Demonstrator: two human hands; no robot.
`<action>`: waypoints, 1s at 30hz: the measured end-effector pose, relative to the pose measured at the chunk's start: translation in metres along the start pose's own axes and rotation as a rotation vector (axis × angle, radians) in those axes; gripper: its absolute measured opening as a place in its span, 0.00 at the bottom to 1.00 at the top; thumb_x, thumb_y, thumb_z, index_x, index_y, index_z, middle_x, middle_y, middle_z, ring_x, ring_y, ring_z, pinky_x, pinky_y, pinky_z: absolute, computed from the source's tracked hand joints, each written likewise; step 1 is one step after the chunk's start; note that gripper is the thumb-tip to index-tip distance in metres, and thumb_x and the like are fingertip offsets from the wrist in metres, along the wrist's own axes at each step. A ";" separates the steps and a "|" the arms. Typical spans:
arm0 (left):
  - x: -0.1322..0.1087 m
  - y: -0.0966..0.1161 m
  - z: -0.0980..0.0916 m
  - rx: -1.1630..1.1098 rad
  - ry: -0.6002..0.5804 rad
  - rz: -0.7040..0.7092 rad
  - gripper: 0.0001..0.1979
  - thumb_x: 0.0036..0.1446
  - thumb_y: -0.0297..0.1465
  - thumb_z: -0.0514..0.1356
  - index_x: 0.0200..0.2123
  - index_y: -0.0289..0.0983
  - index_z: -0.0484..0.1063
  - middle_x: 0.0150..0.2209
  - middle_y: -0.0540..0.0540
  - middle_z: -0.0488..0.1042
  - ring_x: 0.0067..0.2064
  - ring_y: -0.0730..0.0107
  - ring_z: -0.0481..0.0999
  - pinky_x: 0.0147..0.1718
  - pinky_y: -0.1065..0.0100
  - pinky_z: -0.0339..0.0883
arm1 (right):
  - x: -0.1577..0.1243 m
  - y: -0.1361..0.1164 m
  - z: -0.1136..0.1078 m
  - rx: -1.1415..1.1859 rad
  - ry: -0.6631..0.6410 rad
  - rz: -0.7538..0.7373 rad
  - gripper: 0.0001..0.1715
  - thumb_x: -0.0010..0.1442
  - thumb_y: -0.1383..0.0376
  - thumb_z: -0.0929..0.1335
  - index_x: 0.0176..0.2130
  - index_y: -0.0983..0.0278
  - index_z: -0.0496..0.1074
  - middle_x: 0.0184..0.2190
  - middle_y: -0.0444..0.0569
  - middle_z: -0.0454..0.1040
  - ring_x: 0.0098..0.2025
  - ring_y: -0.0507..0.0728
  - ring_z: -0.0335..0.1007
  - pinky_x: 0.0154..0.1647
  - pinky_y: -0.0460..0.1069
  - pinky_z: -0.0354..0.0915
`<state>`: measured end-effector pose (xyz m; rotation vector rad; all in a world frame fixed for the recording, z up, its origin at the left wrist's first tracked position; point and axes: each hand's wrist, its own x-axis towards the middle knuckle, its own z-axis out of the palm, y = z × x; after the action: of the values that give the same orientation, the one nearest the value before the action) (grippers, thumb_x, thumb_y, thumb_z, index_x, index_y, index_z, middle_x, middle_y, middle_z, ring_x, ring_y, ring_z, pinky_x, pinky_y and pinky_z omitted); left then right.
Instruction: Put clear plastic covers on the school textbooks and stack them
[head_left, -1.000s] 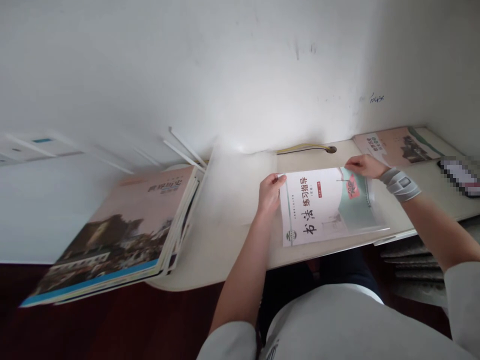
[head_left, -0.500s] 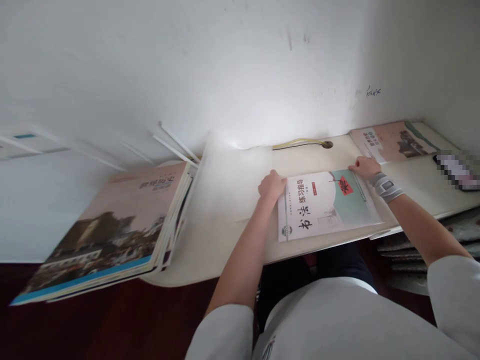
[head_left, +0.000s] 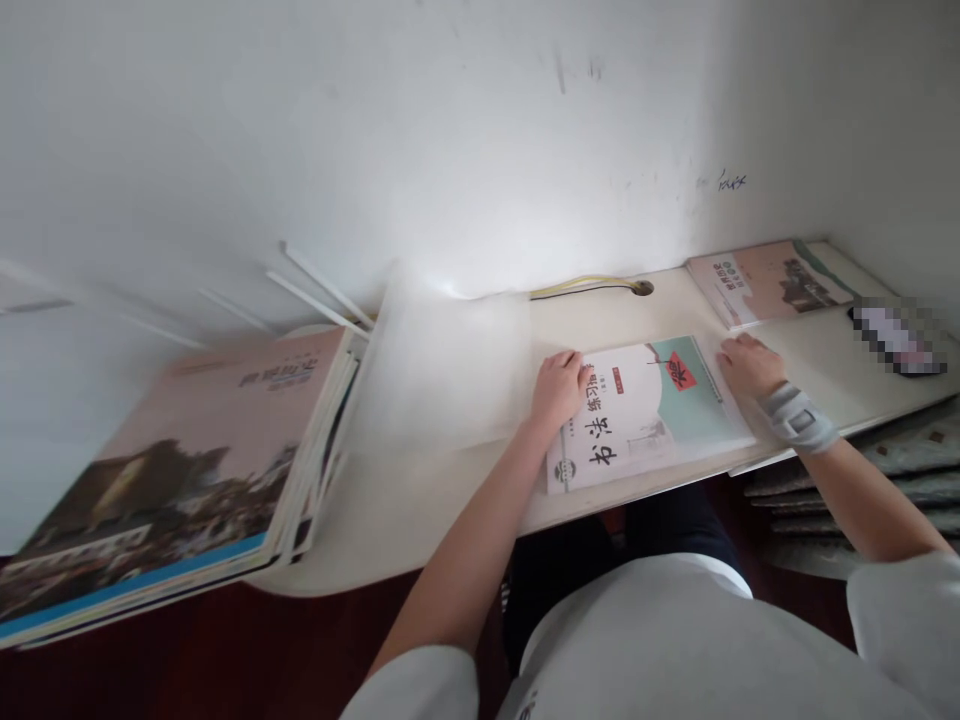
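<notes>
A calligraphy workbook (head_left: 637,425) with a pink, white and green cover and a red diamond lies closed and flat near the desk's front edge. My left hand (head_left: 559,390) rests at its left side, curled fingers lapping onto the cover by the upper left corner. At the workbook's right side is my right hand (head_left: 752,370), with a grey band on the wrist. Its fingers are loosely curled beside the edge; whether they touch the paper is unclear, and nothing shows in them.
To the left, a stack of large textbooks (head_left: 202,450) overhangs the desk (head_left: 435,520). Behind my right hand lies a pink history book (head_left: 772,280), and farther right a phone (head_left: 900,335). Cables (head_left: 585,285) run along the wall to a desk hole (head_left: 642,288). Patterned cushions (head_left: 892,480) stand below right.
Both hands have slid down from the workbook's upper corners toward me along its sides. The right hand has come off the corner. The view has turned slightly to the right.
</notes>
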<state>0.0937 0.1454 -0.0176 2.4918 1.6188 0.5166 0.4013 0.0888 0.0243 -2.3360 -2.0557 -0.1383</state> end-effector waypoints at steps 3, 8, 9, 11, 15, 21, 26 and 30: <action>-0.011 0.006 0.000 0.004 0.008 0.032 0.17 0.62 0.34 0.48 0.49 0.34 0.68 0.50 0.36 0.69 0.54 0.55 0.65 0.56 0.56 0.54 | -0.048 0.031 -0.009 0.231 -0.213 0.028 0.26 0.63 0.53 0.56 0.23 0.60 0.70 0.25 0.53 0.76 0.30 0.59 0.73 0.35 0.54 0.64; -0.037 0.030 0.003 0.018 0.020 0.114 0.18 0.62 0.35 0.48 0.50 0.31 0.66 0.49 0.34 0.68 0.53 0.53 0.65 0.54 0.55 0.56 | -0.142 0.066 0.010 0.908 -0.630 0.372 0.26 0.58 0.45 0.60 0.20 0.58 0.68 0.19 0.53 0.74 0.20 0.57 0.71 0.20 0.52 0.66; -0.042 0.035 0.004 0.022 0.019 0.123 0.19 0.62 0.35 0.48 0.50 0.30 0.65 0.49 0.34 0.68 0.53 0.53 0.65 0.54 0.54 0.57 | -0.156 0.066 0.015 1.077 -0.655 0.407 0.21 0.56 0.47 0.64 0.24 0.58 0.72 0.24 0.53 0.76 0.24 0.58 0.74 0.21 0.51 0.68; -0.049 0.042 0.005 0.033 0.012 0.136 0.19 0.63 0.35 0.47 0.51 0.29 0.64 0.50 0.33 0.67 0.53 0.52 0.64 0.53 0.52 0.57 | -0.177 0.059 0.023 1.384 -0.629 0.463 0.14 0.52 0.51 0.69 0.36 0.57 0.74 0.29 0.51 0.78 0.30 0.59 0.76 0.24 0.50 0.71; -0.046 0.047 0.005 0.003 -0.063 0.125 0.23 0.63 0.38 0.46 0.56 0.29 0.59 0.55 0.31 0.64 0.58 0.50 0.61 0.56 0.49 0.55 | -0.178 0.048 0.018 1.762 -0.393 0.483 0.19 0.50 0.59 0.73 0.44 0.54 0.72 0.31 0.43 0.77 0.27 0.52 0.75 0.23 0.43 0.73; -0.010 0.064 0.002 -0.159 -0.186 -0.011 0.30 0.63 0.44 0.45 0.63 0.34 0.49 0.65 0.33 0.49 0.66 0.47 0.45 0.59 0.46 0.48 | -0.112 0.088 -0.004 1.876 -0.120 0.504 0.17 0.44 0.66 0.75 0.37 0.63 0.74 0.26 0.42 0.76 0.19 0.48 0.70 0.18 0.39 0.71; -0.012 0.101 -0.002 -0.186 -0.346 0.167 0.33 0.60 0.48 0.49 0.63 0.35 0.51 0.66 0.32 0.44 0.66 0.41 0.42 0.59 0.44 0.47 | -0.064 0.129 -0.025 1.788 -0.003 0.463 0.11 0.44 0.70 0.73 0.33 0.63 0.74 0.24 0.42 0.75 0.19 0.48 0.70 0.17 0.39 0.71; -0.036 0.124 -0.001 -0.134 -0.384 0.361 0.38 0.57 0.47 0.54 0.64 0.35 0.47 0.67 0.32 0.41 0.66 0.38 0.41 0.57 0.41 0.50 | -0.043 0.132 -0.049 1.741 0.005 0.431 0.08 0.44 0.72 0.72 0.30 0.65 0.74 0.23 0.43 0.74 0.19 0.48 0.69 0.16 0.39 0.70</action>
<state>0.1866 0.0604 0.0115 2.5858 0.9737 0.1552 0.5244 0.0256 0.0744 -1.3557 -0.7105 1.1040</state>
